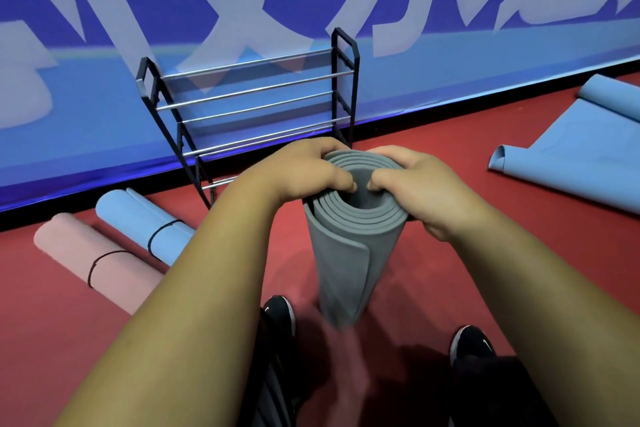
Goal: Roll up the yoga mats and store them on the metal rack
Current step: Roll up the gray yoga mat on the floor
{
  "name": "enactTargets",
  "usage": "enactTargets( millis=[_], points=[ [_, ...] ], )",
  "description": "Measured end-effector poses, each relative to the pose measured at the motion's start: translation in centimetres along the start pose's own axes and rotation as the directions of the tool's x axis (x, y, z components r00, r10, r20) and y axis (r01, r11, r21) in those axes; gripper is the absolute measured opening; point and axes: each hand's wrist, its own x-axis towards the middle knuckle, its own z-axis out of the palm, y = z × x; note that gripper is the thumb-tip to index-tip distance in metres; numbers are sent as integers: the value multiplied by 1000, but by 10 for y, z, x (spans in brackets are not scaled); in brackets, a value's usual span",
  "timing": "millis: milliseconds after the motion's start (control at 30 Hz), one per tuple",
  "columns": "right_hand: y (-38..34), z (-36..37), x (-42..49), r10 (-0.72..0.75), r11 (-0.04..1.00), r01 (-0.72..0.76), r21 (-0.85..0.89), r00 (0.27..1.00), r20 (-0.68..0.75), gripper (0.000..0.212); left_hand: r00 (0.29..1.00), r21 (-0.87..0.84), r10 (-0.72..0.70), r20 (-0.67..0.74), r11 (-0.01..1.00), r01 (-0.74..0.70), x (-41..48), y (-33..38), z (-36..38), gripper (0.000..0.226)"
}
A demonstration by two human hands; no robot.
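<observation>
Hands, left hand (304, 168) and right hand (415, 187), grip upright grey mat (346, 253) between them.

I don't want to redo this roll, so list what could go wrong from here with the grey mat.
1. The grey mat has no band, unlike the pink roll and blue roll on the floor, so its outer flap could spring loose.
2. The left grip and right grip hold only its top end, so the coils may telescope when lifted.
3. The metal rack has thin, spaced rails, so a loose roll might sag or roll off.
</observation>
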Motion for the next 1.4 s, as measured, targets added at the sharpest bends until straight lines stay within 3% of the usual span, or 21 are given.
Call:
enactTargets(
  millis=[100, 267, 333, 500, 633, 733, 867, 933, 1033, 1167, 1267, 1400],
  points=[
    [-2, 0, -2, -18, 1000, 18, 7, 999, -29, 37, 999, -91, -14, 28, 996, 17, 1, 0, 5, 47],
    [0, 4, -1, -87, 996, 87, -3, 990, -110, 26, 995, -119, -29, -92, 993, 18, 1, 2, 5, 27],
    [0, 1, 1, -108, 994, 110, 20, 991, -81, 25, 986, -123, -56, -156, 992, 36, 2, 3, 1, 19],
    [7, -5, -9, -100, 992, 109, -66, 987, 128, 81, 966, -159, -126, -224, 983, 91, 5, -1, -11, 20],
    [8, -10, -15, -51, 995, 73, -73, 962, 268, 93, 970, -175, -138, -200, 979, 103, 6, -1, -11, 20],
    [3, -17, -17, -34, 990, 60, -126, 979, 201, 84, 972, -162, -131, -194, 982, 100, 7, -1, -9, 17],
    [4, -25, -14, -65, 957, 68, -282, 998, 18, 88, 980, -147, -105, -168, 986, 80, 9, -2, -9, 17],
    [7, -26, -12, -67, 959, 53, -277, 997, -43, 73, 981, -132, -94, -171, 989, 72, 9, -1, -8, 16],
    [10, -22, -14, -91, 984, 95, -154, 995, 29, 39, 982, -117, -81, -169, 991, 62, 9, -1, -6, 17],
    [8, -19, -21, -106, 993, 111, -31, 986, 127, 23, 981, -106, -73, -181, 993, 55, 8, -5, -5, 15],
    [6, -14, -17, -9, 1000, 7, 21, 996, 89, 30, 982, -103, -45, -182, 994, 27, 5, -7, -5, 18],
    [1, -2, -5, 17, 1000, -16, -12, 992, 123, 26, 988, -97, 13, -155, 995, -28, -6, -8, 0, 23]
  ],
)
